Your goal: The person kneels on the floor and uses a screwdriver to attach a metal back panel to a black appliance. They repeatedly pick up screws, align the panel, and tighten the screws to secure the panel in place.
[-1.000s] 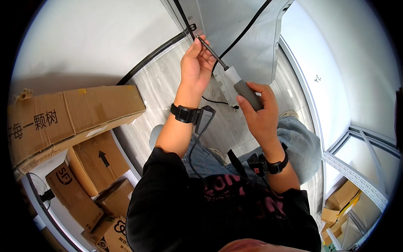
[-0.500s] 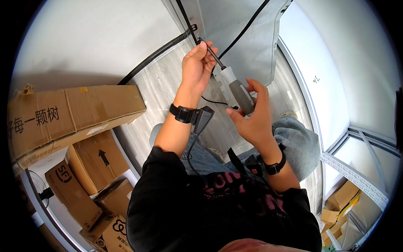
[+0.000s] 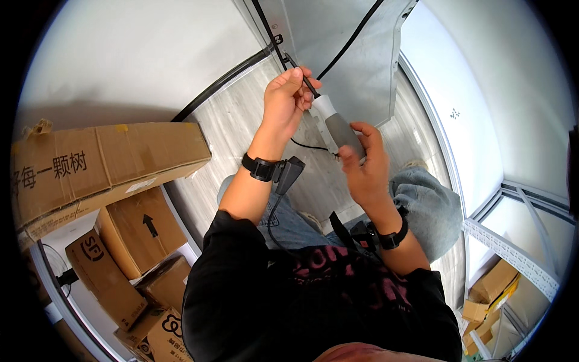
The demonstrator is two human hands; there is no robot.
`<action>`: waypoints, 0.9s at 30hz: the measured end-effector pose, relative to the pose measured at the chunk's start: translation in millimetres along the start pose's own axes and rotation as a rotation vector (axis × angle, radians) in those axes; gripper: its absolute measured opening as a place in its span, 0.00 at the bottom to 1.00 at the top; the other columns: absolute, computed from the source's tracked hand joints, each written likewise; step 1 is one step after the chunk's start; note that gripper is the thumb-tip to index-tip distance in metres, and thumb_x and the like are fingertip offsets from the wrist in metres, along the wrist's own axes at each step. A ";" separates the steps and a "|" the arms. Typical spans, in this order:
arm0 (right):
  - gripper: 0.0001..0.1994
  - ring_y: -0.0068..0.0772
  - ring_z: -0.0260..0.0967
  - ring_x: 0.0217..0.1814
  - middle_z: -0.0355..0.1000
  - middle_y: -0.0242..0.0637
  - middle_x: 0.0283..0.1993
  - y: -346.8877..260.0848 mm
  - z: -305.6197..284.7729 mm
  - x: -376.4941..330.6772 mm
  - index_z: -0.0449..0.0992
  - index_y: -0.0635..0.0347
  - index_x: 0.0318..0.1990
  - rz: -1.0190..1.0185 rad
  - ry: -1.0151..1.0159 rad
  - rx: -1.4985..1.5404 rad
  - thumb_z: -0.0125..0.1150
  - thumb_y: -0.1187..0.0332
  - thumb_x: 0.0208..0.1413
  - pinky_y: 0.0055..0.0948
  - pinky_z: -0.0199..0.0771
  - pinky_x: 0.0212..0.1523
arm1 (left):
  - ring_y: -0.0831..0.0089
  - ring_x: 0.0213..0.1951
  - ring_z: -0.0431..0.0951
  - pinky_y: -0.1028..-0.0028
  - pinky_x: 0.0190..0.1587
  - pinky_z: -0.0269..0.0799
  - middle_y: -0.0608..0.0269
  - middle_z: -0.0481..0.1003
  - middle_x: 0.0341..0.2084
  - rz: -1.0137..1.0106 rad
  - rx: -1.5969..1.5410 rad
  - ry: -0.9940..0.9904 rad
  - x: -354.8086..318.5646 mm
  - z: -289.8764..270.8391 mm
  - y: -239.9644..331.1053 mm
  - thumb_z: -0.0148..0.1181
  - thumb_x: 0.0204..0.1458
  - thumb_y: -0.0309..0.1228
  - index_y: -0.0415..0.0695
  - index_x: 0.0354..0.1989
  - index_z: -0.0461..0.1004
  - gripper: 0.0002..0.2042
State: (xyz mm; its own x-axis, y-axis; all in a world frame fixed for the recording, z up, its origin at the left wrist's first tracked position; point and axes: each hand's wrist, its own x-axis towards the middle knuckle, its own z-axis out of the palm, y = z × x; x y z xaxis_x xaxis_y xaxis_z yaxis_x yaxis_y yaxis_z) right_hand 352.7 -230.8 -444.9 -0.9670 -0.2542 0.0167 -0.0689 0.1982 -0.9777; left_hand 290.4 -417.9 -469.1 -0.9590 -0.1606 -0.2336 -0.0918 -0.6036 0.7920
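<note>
A screwdriver [image 3: 344, 130] with a grey and white handle slants up and left toward a grey metal cabinet [image 3: 353, 66]. Its dark shaft reaches the cabinet's lower left edge; what the tip touches there is too small to make out. My left hand [image 3: 284, 104] pinches the shaft between thumb and fingers, just above the handle. Around the handle's near end my right hand [image 3: 369, 175] closes, thumb on one side and fingers on the other. A black cable [image 3: 353, 39] hangs in front of the cabinet, and another black cable [image 3: 265, 24] runs down beside the tip.
Cardboard boxes stand at the left: a long box [image 3: 108, 163] above a box with an arrow [image 3: 145, 232] and several others. A white perforated shelf frame [image 3: 512, 253] with cartons [image 3: 494, 280] is at the right. My jeans-clad knee [image 3: 425, 208] is near my right hand.
My right thumb has come up onto the screwdriver's handle, and its grip looks tighter. My left hand has shifted slightly down the shaft toward the handle.
</note>
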 end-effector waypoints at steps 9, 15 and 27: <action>0.16 0.31 0.67 0.22 0.70 0.39 0.27 -1.2 3.0 -3.9 0.67 0.65 0.47 0.126 0.078 0.131 0.53 0.62 0.60 0.30 0.66 0.26 | 0.82 0.20 0.67 0.82 0.22 0.62 0.58 0.76 0.24 -0.023 -0.048 -0.031 -1.7 2.2 -1.8 0.49 0.61 0.38 0.43 0.31 0.71 0.12; 0.17 0.28 0.67 0.23 0.71 0.39 0.29 6.2 -6.9 1.1 0.65 0.64 0.50 0.118 -0.070 0.113 0.53 0.63 0.60 0.27 0.67 0.27 | 0.83 0.20 0.66 0.83 0.22 0.61 0.58 0.76 0.24 0.014 0.019 -0.066 2.2 -1.3 -0.1 0.49 0.61 0.38 0.44 0.31 0.71 0.11; 0.21 0.21 0.67 0.26 0.71 0.37 0.34 -3.5 -18.2 6.9 0.63 0.63 0.50 0.479 -0.176 0.273 0.60 0.59 0.56 0.22 0.65 0.25 | 0.82 0.22 0.66 0.82 0.24 0.62 0.54 0.77 0.29 0.003 -0.044 -0.079 -3.1 -1.6 5.4 0.49 0.60 0.30 0.38 0.38 0.72 0.09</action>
State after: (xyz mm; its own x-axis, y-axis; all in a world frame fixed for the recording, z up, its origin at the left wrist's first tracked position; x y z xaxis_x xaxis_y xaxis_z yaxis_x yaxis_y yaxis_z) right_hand 341.8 -216.0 -437.6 -0.8176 -0.3545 -0.4536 0.4552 0.0842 -0.8864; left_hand 293.3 -421.9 -464.9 -0.9776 -0.1011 -0.1845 -0.0787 -0.6374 0.7665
